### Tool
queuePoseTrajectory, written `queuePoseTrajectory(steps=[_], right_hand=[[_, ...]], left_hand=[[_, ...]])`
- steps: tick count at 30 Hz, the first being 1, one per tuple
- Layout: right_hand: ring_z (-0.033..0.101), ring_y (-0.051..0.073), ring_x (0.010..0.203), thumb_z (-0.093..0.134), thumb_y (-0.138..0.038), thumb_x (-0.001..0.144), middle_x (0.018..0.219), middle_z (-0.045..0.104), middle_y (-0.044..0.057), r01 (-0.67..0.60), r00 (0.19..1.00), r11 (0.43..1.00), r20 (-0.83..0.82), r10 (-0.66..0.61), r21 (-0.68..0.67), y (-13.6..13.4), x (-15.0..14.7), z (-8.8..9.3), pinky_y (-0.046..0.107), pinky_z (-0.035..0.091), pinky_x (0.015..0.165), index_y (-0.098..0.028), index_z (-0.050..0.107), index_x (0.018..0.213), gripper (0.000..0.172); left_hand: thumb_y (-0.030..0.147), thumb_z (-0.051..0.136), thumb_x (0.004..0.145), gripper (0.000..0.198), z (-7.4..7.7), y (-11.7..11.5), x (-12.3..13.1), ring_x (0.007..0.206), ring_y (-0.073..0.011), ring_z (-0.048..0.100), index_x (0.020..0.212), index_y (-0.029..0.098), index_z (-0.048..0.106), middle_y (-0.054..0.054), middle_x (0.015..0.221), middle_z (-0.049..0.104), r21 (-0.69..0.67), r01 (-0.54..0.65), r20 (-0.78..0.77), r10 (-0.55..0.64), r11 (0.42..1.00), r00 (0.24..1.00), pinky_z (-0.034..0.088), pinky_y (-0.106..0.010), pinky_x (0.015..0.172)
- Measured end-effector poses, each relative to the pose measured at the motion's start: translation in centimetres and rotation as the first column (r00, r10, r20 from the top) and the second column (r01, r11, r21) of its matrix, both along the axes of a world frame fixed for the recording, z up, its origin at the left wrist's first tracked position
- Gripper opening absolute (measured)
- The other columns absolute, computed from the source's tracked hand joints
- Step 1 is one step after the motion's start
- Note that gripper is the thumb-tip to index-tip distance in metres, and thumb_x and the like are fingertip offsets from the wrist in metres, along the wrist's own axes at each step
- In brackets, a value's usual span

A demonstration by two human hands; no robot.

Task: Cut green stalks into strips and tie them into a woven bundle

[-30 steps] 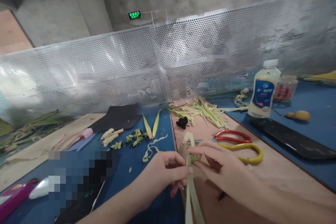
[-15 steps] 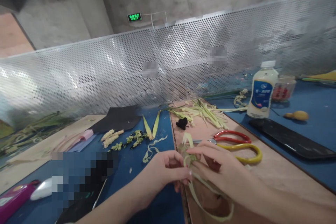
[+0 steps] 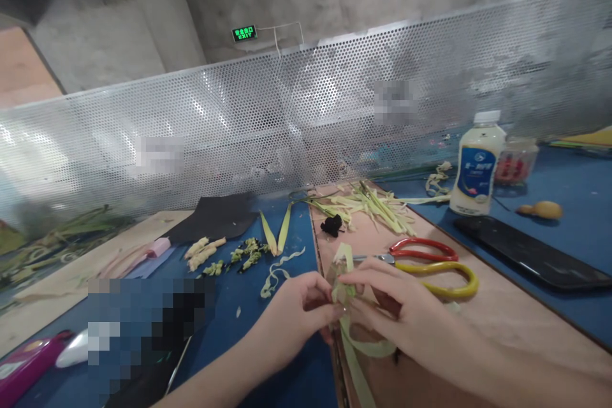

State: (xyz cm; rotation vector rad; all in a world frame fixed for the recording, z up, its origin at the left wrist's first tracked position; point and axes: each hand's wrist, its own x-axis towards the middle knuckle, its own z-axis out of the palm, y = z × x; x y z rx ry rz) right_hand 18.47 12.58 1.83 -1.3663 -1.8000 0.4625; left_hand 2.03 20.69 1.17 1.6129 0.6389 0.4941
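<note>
Both hands meet over the near part of the wooden board [image 3: 502, 319]. My left hand [image 3: 306, 309] pinches a pale green leaf strip [image 3: 356, 363] between thumb and fingers. From the other side, my right hand [image 3: 394, 296] has its fingertips closed on the same strip, near its folded upper part. A long tail of it hangs below the hands, and one loop passes under my right hand. Just beyond my right hand lie scissors [image 3: 433, 255] with one red and one yellow handle; their blades are partly hidden.
Cut leaf strips [image 3: 382, 207] and a black scrap [image 3: 331, 225] lie behind the hands. On the left are braided leaf pieces [image 3: 248, 254] and a dark sheet [image 3: 213, 220]. A bottle [image 3: 478, 166] and a black phone-like object [image 3: 530, 254] stand or lie right. A perforated metal screen [image 3: 335, 102] borders the back.
The strip's hanging tail has shifted from a wide loop to a straighter drop with a smaller loop. Both hands stay close together, with only slight finger movement.
</note>
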Motion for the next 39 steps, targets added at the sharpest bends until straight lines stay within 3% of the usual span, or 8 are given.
queuePoseTrajectory(steps=[4, 9, 14, 20, 25, 31, 36, 39], right_hand=[[0.057, 0.017, 0.088, 0.057, -0.023, 0.075, 0.102, 0.056, 0.007, -0.018, 0.994, 0.999, 0.111, 0.013, 0.045, -0.3, -0.2, 0.3, 0.032, 0.047, 0.081, -0.02, 0.057, 0.109, 0.034], [0.056, 0.025, 0.094, 0.067, -0.025, 0.062, 0.115, 0.05, 0.012, 0.005, 0.964, 1.0, 0.266, 0.002, -0.027, -0.5, -0.4, -0.4, 0.041, 0.047, 0.083, -0.019, 0.05, 0.123, 0.064], [0.056, 0.023, 0.096, 0.055, -0.013, 0.067, 0.123, 0.047, 0.011, -0.002, 0.946, 1.0, 0.323, 0.002, 0.001, 0.0, 0.0, -1.7, 0.038, 0.049, 0.081, -0.022, 0.042, 0.131, 0.066], [0.056, 0.027, 0.1, 0.054, -0.014, 0.061, 0.121, 0.049, 0.011, 0.032, 0.927, 0.999, 0.375, -0.032, 0.005, 0.3, -0.4, -2.2, 0.046, 0.044, 0.09, -0.02, 0.041, 0.131, 0.071], [0.058, 0.027, 0.094, 0.062, -0.027, 0.066, 0.12, 0.05, 0.012, 0.079, 0.956, 0.997, 0.282, -0.08, 0.016, 0.2, -0.9, -2.1, 0.046, 0.048, 0.082, -0.022, 0.042, 0.128, 0.066], [0.061, 0.017, 0.083, 0.049, -0.025, 0.082, 0.093, 0.062, 0.004, -0.051, 0.999, 0.997, 0.005, 0.051, 0.061, 0.0, -0.7, -0.8, 0.03, 0.051, 0.076, -0.022, 0.055, 0.098, 0.017], [0.062, 0.018, 0.084, 0.05, -0.032, 0.082, 0.098, 0.065, 0.004, 0.094, 0.988, 0.99, -0.111, -0.106, -0.106, 0.0, -0.4, 0.0, 0.033, 0.051, 0.079, -0.02, 0.054, 0.107, 0.028], [0.062, 0.019, 0.087, 0.051, -0.034, 0.08, 0.099, 0.065, 0.004, 0.106, 0.977, 0.984, -0.169, -0.13, -0.146, 0.1, -0.1, 0.0, 0.034, 0.049, 0.083, -0.02, 0.054, 0.106, 0.03]], left_hand=[[0.034, 0.066, 0.071, 0.028, 0.0, -0.1, 0.0, 0.055, -0.0114, 0.056, 0.076, 0.014, 0.048, 0.0, 0.063, 0.059, -0.023, 0.0, 0.017, 0.0, 1.0, 1.0, 0.048, -0.023, 0.045], [0.038, 0.068, 0.069, 0.033, 0.2, -0.2, 0.0, 0.056, -0.0128, 0.058, 0.074, 0.015, 0.045, 0.0, 0.061, 0.059, -0.039, -0.042, 0.036, 0.043, 0.998, 0.998, 0.048, -0.022, 0.042], [0.038, 0.069, 0.068, 0.033, -0.3, 0.2, 0.1, 0.056, -0.0134, 0.058, 0.074, 0.015, 0.045, -0.002, 0.065, 0.061, -0.027, -0.052, 0.049, 0.054, 0.998, 0.997, 0.048, -0.022, 0.041], [0.028, 0.07, 0.066, 0.029, -0.3, -0.3, 0.3, 0.052, -0.0115, 0.057, 0.07, 0.015, 0.045, 0.0, 0.063, 0.06, -0.055, -0.048, 0.052, 0.05, 0.997, 0.997, 0.048, -0.023, 0.045], [0.02, 0.066, 0.068, 0.02, 0.0, -0.5, 0.3, 0.054, -0.0095, 0.057, 0.07, 0.015, 0.047, 0.001, 0.063, 0.061, 0.019, -0.077, 0.034, 0.076, 0.997, 0.997, 0.045, -0.022, 0.054], [0.023, 0.068, 0.067, 0.025, -0.5, -0.1, 0.2, 0.049, -0.0091, 0.054, 0.07, 0.016, 0.045, 0.003, 0.06, 0.058, -0.011, -0.058, 0.076, 0.059, 0.998, 0.995, 0.045, -0.023, 0.052], [0.024, 0.065, 0.072, 0.022, -0.5, 0.0, 0.2, 0.049, -0.0065, 0.051, 0.076, 0.015, 0.045, 0.004, 0.06, 0.056, 0.016, -0.068, 0.101, 0.066, 0.998, 0.993, 0.043, -0.021, 0.052], [0.026, 0.064, 0.074, 0.023, -0.3, -0.1, 0.3, 0.049, -0.0055, 0.049, 0.082, 0.015, 0.045, 0.004, 0.065, 0.057, 0.009, -0.056, 0.134, 0.054, 0.998, 0.99, 0.043, -0.021, 0.051]])
